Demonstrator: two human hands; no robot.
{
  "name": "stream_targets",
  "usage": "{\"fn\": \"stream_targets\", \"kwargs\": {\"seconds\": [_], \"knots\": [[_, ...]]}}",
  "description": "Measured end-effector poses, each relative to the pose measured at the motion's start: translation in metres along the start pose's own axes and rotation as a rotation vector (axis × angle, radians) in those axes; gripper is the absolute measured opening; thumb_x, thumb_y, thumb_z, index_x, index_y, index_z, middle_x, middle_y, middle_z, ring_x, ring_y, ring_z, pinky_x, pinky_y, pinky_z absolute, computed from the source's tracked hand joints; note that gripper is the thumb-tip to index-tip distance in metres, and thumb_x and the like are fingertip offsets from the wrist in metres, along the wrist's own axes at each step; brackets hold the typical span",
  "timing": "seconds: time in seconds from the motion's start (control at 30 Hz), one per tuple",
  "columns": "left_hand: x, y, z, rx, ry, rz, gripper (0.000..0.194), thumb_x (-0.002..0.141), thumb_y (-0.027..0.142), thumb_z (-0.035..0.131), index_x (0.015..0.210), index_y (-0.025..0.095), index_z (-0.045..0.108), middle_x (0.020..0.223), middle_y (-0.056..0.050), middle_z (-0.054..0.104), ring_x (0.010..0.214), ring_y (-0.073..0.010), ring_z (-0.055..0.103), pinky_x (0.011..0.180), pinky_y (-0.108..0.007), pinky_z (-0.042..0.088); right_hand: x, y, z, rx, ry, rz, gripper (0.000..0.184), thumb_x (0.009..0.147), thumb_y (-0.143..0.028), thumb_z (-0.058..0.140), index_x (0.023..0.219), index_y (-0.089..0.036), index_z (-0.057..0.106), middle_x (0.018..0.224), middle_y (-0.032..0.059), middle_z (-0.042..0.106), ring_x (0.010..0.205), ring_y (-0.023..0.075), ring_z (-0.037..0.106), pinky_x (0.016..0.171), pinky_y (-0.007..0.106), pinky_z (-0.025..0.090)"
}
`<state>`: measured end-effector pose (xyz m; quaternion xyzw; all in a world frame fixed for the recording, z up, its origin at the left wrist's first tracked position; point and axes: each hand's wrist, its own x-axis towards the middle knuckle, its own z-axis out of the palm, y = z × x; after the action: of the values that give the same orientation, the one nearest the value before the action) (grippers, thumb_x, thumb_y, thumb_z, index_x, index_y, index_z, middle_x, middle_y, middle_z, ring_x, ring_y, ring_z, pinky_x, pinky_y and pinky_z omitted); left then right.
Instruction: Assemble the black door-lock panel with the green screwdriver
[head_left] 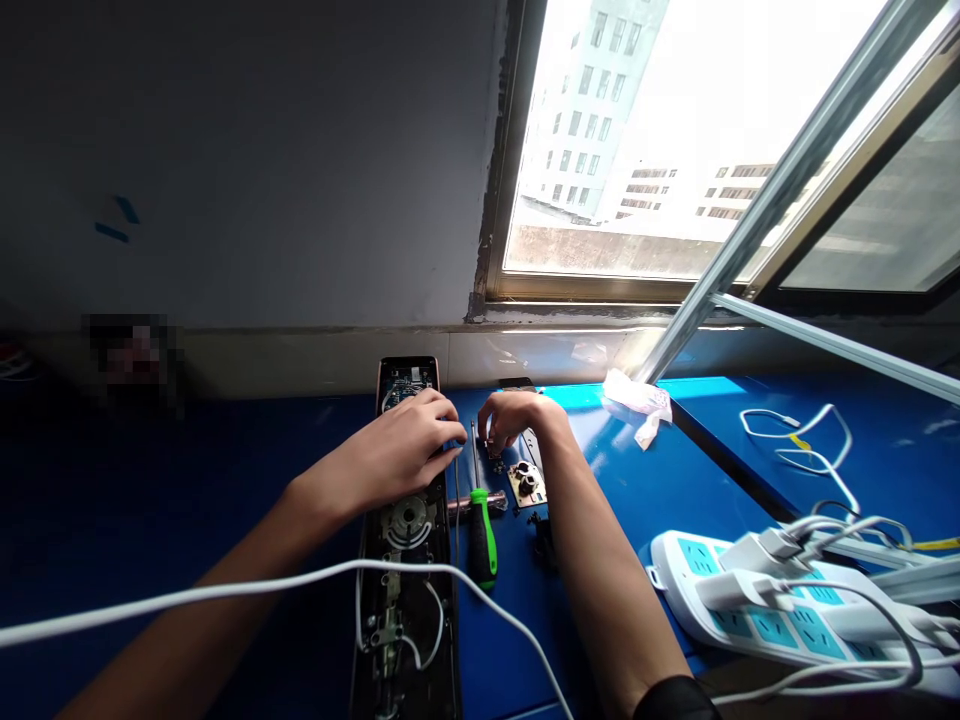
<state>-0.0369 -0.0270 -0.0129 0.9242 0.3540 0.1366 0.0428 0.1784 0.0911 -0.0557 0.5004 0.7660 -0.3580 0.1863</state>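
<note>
Your left hand (412,445), over the lengthwise casing (411,542) pointing away from you, is nearer it than your right hand (514,415); whether either grip pinches anything is unclear.

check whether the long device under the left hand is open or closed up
Open: the long device has its circuit board and inner white wire exposed.

left hand (412,440): bare | left forearm (247,560): bare | right hand (514,414): bare | right forearm (611,590): bare, black sleeve edge (675,700)
</note>
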Motion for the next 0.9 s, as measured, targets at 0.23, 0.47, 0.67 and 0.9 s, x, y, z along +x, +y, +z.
{"fn": "stream_targets", "kwargs": {"seconds": [0.23,0.47,0.67,0.9], "knots": [[0.000,0.002,-0.005,0.006,0.003,-0.016,0.022,0.103,0.022,0.056,0.102,0.019,0.078,0.115,-0.010,0.070,0.114,-0.0254,0.061,0.097,-0.039,0.053,0.004,0.003,0.002,0.063,0.008,0.015,0.029,0.099,-0.033,0.068,0.121,-0.015,0.066,0.114,0.0067,0.071,0.094,0.0177,0.071,0.081,0.036,0.063],[-0.002,0.000,-0.004,-0.006,0.011,-0.015,0.020,0.101,0.022,0.058,0.104,0.020,0.078,0.115,-0.010,0.070,0.115,-0.0253,0.060,0.097,-0.038,0.053,-0.003,-0.002,0.002,0.138,0.063,0.017,0.021,0.093,-0.023,0.075,0.111,-0.014,0.069,0.098,0.0026,0.074,0.080,0.0141,0.073,0.073,0.031,0.064],[-0.006,-0.006,-0.013,0.000,0.058,-0.028,0.022,0.102,0.024,0.057,0.105,0.020,0.079,0.117,-0.011,0.070,0.115,-0.0267,0.060,0.100,-0.042,0.052,-0.023,-0.014,-0.002,0.252,0.218,-0.054,0.010,0.091,-0.015,0.070,0.096,-0.016,0.061,0.076,0.0020,0.075,0.065,0.0132,0.075,0.065,0.023,0.063],[-0.015,-0.016,-0.033,-0.014,0.087,-0.129,0.020,0.100,0.024,0.061,0.110,0.020,0.078,0.121,-0.010,0.070,0.115,-0.0249,0.063,0.097,-0.038,0.053,-0.077,-0.031,-0.017,0.246,0.610,-0.246,0.009,0.098,-0.028,0.058,0.099,-0.020,0.056,0.084,0.0045,0.075,0.068,0.0137,0.073,0.056,0.022,0.054]]}}
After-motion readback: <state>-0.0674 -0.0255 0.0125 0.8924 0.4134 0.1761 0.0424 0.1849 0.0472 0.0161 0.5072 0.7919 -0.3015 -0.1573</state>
